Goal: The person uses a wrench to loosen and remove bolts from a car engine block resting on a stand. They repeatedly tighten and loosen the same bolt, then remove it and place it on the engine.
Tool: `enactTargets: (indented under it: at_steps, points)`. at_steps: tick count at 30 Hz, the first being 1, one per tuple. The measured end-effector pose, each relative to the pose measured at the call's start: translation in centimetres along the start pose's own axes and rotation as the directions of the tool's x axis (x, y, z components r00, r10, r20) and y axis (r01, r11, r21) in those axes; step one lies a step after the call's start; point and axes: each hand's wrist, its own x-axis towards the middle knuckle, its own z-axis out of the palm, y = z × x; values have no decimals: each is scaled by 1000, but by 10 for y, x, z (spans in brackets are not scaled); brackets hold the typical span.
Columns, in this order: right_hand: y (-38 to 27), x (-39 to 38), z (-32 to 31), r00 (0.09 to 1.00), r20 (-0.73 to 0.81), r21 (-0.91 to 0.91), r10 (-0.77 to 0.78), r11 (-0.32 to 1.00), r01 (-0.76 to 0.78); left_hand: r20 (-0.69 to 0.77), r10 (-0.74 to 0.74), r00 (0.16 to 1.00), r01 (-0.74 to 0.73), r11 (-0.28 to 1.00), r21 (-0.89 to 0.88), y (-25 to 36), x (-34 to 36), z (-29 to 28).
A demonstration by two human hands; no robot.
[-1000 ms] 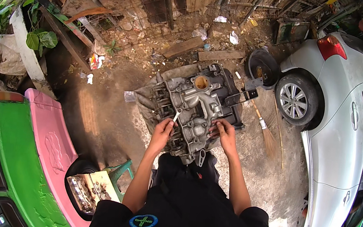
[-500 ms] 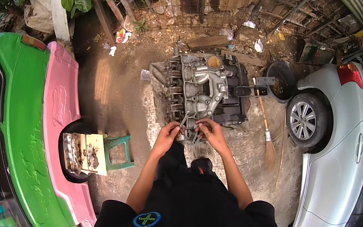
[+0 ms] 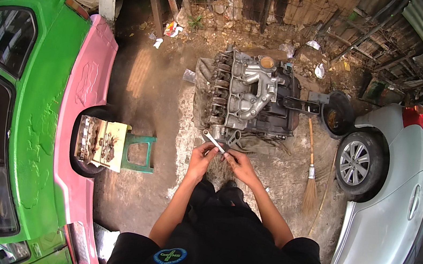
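Note:
In front of my body, my left hand (image 3: 202, 159) pinches a silver wrench (image 3: 214, 140) between thumb and fingers. The wrench slants from its ring-like upper end down to the right. My right hand (image 3: 239, 165) is closed at the lower end of the same wrench, its fingertips close to those of the left. Just beyond both hands stands a bare engine (image 3: 252, 94) with a silver intake manifold (image 3: 259, 98) on top. A grey rounded part (image 3: 235, 135) shows at the near end of the engine, close by the wrench; whether it is attached there I cannot tell.
On the left, a green stool (image 3: 139, 153) stands beside a board with metal parts (image 3: 107, 144), near a green and pink vehicle (image 3: 87, 71). At right are a broom (image 3: 310, 181), a black basin (image 3: 338, 114) and a silver car (image 3: 405, 175). Rubble lines the far wall.
Both hands have drawn back from the engine's near edge toward my body. The wrench now lies slanted between them, and the whole view has shifted.

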Motion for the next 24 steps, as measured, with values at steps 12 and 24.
enactTargets:
  at_steps: [12,24]
  points:
    - [-37,4,-36,943,-263,-669,-205,743,-24,42,-44,998,49,991,-125,-32,56,-46]
    - [-60,45,-61,987,-50,-956,-150,295,-4,138,-161,977,173,982,-79,-51,75,-27]
